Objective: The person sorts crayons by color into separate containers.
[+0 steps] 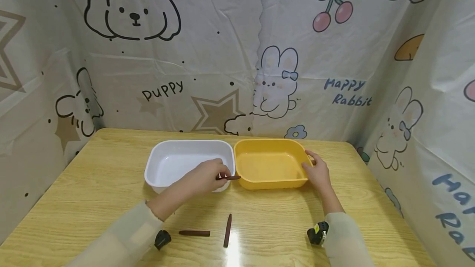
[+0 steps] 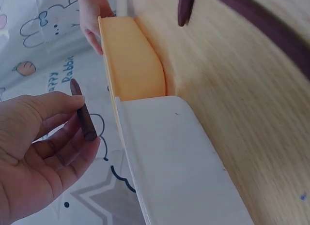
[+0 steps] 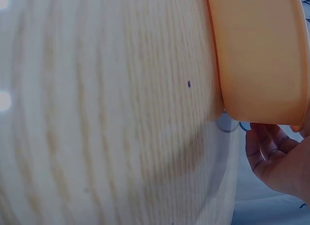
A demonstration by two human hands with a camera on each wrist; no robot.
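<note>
My left hand pinches a dark brown crayon between thumb and fingers, holding it above the front rims where the two basins meet. One end of the crayon tapers and the other is flat. Beneath that hand is the white plastic basin, partly covered by the hand and forearm. The yellow plastic basin sits directly to its right. With the thumb over the inner side and fingers outside, my right hand grips the yellow basin's right end. No objects show inside the yellow basin.
Two more dark brown crayons lie on the wooden table in front: one sideways, one pointing away. A printed cloth hangs behind the table and along its sides. Black wrist devices are worn near both sleeves.
</note>
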